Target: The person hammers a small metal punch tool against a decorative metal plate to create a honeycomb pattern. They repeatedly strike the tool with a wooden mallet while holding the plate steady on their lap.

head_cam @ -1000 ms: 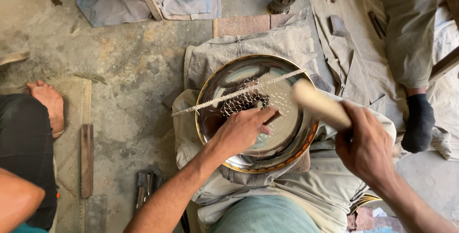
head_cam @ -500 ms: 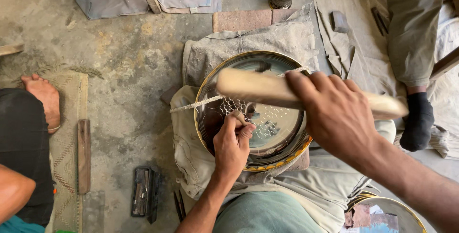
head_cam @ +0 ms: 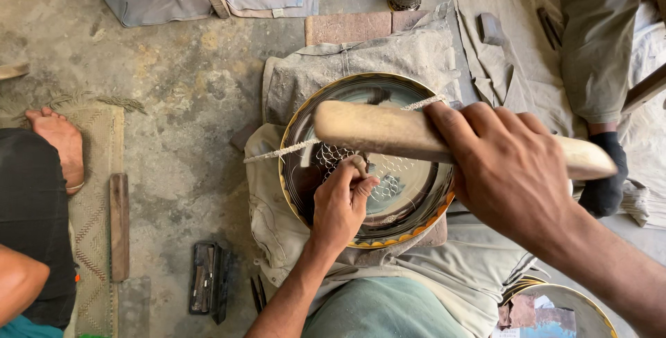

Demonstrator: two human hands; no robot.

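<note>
Engraving a round metal plate on the lap

The left hand [head_cam: 341, 206] pinches a small chisel [head_cam: 361, 165], its tip hidden, on the metal plate [head_cam: 409, 199] at centre. The right hand [head_cam: 510, 171] at 3 o'clock grips a wooden mallet [head_cam: 378, 130], its far end now nearer 9 o'clock than before. A bare foot [head_cam: 59, 145] lies at 9 o'clock; the person at 1 o'clock is cut off.

One label-like sheet [head_cam: 538, 310], reddish, white and blue, is lying inside a round metal plate [head_cam: 590, 303] at bottom right.
</note>
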